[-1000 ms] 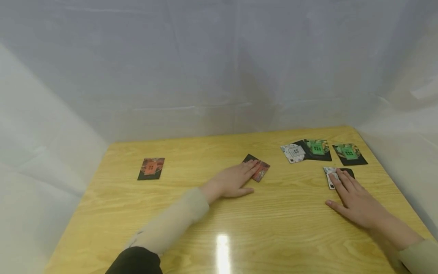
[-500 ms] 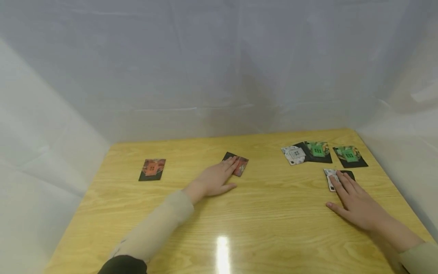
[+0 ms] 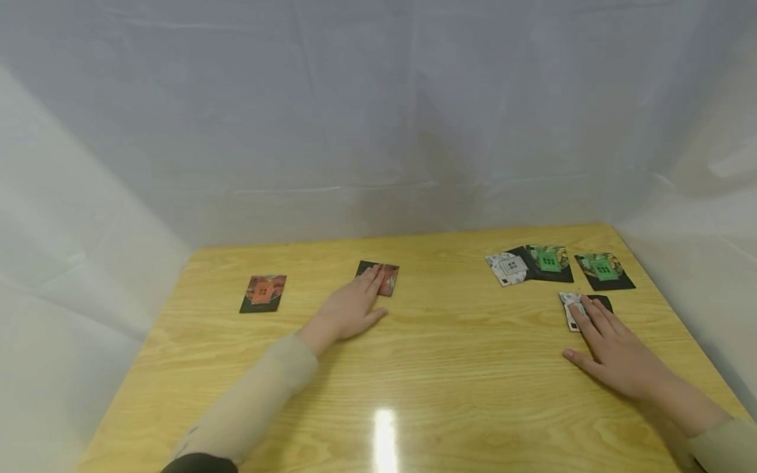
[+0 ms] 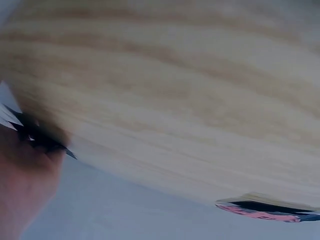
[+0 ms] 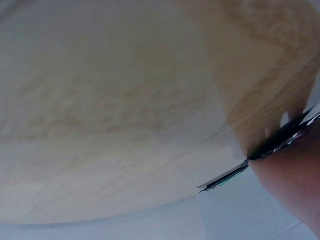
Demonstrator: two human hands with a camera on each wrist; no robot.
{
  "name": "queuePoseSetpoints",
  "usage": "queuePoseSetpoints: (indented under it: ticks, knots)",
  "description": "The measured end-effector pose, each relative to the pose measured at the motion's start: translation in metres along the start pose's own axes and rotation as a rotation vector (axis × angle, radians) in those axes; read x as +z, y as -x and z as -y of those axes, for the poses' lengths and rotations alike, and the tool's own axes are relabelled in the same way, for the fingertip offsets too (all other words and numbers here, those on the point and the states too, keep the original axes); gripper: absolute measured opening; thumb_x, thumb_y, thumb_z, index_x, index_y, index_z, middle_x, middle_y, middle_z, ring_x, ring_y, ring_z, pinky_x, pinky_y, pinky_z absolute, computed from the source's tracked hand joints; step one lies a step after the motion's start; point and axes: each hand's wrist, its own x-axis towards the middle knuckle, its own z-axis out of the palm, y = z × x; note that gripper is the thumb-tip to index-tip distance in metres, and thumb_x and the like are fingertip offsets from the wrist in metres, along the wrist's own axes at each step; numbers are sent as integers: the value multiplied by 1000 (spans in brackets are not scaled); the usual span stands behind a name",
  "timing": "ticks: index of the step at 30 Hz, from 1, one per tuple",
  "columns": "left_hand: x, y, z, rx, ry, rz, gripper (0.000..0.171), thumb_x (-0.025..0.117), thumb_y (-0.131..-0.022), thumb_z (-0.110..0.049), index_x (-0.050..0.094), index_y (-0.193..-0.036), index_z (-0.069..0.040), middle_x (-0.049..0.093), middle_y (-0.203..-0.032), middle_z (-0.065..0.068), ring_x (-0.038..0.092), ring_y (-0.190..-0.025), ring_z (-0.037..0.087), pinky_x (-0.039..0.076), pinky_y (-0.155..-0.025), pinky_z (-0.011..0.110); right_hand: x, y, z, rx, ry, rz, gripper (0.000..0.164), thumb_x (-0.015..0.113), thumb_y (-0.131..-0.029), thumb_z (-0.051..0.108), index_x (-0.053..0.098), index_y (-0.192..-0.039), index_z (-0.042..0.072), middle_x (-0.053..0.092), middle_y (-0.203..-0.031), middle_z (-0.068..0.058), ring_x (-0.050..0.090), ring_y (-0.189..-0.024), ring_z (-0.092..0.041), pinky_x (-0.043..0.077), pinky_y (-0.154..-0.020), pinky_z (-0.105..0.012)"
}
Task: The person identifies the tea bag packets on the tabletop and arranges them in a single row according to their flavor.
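My left hand [image 3: 349, 309] rests with straight fingers on a flat red-and-black card [image 3: 390, 281], covering its middle. Further left lies a second red-and-black card [image 3: 263, 293], untouched. On the right side, my right hand [image 3: 621, 355] lies with its fingers extended over a white-and-black card [image 3: 566, 302], the thumb spread out on the wood. In the left wrist view, the left hand [image 4: 30, 175] is at the lower left, and a red-and-black card [image 4: 265, 214] shows edge-on. The right wrist view has the right hand [image 5: 290, 172] over a dark card edge.
Beyond the right hand, a white-and-black card [image 3: 507, 267] overlaps a green-and-black card [image 3: 549, 260]. Another green-and-black card [image 3: 604, 269] lies beside them. The wooden table [image 3: 461, 368] meets pale sheeting [image 3: 355, 131] at its back and sides.
My left hand has slid left across the table, taking the red-and-black card under its fingers along. The right hand stays in place on the white-and-black card.
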Motion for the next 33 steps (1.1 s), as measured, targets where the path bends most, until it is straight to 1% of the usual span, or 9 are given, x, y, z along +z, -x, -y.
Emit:
queuePoseSetpoints:
  ticks: [5, 8, 11, 18, 22, 25, 28, 31, 33]
  knots:
    - [0, 4, 2, -48, 57, -9, 81, 34, -114, -53, 11, -169, 3, 7, -178, 23, 14, -166, 37, 20, -136, 46, 0, 0, -1, -4, 3, -6, 93, 61, -107, 44, 7, -171, 4, 9, -176, -31, 3, -165, -48, -27, -126, -23]
    - [1, 5, 3, -79, 69, -17, 82, 34, -114, -53, 10, -169, 3, 7, -178, 23, 14, -166, 37, 20, -136, 46, 1, 0, -1, -7, 6, -8, 93, 61, -107, 44, 7, -171, 4, 10, -176, -31, 3, -165, -47, -26, -126, -23]
    - [3, 7, 4, -136, 76, -12, 83, 33, -114, -54, 10, -168, 4, 7, -177, 25, 13, -166, 38, 19, -137, 46, 1, 0, -2, -5, 9, -7, 93, 61, -107, 44, 7, -171, 4, 11, -175, -31, 4, -165, -48, -26, -127, -24]
    - [6, 18, -1, -314, 140, -42, 86, 35, -114, -54, 13, -165, 11, 10, -174, 32, 15, -164, 46, 21, -135, 52, 1, 1, -1, 1, 7, -5, 93, 61, -107, 44, 7, -171, 4, 11, -175, -31, 3, -165, -47, -26, -127, -25]
    - [6, 25, -2, -362, 146, -50, 86, 34, -113, -55, 13, -166, 10, 9, -174, 33, 12, -164, 47, 20, -135, 55, 1, 1, 0, 3, 9, -5, 93, 61, -107, 44, 7, -171, 4, 12, -175, -32, 5, -165, -48, -25, -128, -25]
    - [5, 30, 2, -360, 112, -74, 87, 35, -113, -55, 13, -166, 9, 9, -174, 32, 11, -165, 46, 19, -135, 56, 0, 1, 1, 6, 7, 0, 93, 61, -107, 44, 7, -171, 4, 11, -175, -31, 5, -164, -49, -25, -128, -26]
    - [5, 35, 14, -320, 51, -103, 86, 37, -113, -54, 15, -166, 9, 11, -174, 32, 13, -164, 45, 19, -135, 56, 0, 1, 1, 9, 1, 6, 93, 61, -107, 45, 7, -171, 4, 11, -175, -31, 6, -164, -48, -24, -130, -29]
    - [7, 42, 32, -241, 4, -125, 83, 39, -113, -53, 15, -168, 5, 11, -175, 30, 13, -165, 44, 17, -136, 57, 0, 0, 1, 9, 2, 7, 93, 61, -107, 45, 6, -172, 5, 11, -175, -31, 6, -165, -48, -22, -131, -32]
    - [7, 48, 46, -172, -10, -137, 82, 41, -113, -52, 16, -169, 2, 11, -176, 28, 12, -165, 43, 15, -136, 57, 0, 0, 0, 5, 4, 1, 93, 61, -107, 45, 7, -172, 5, 11, -175, -30, 5, -165, -48, -22, -132, -32]
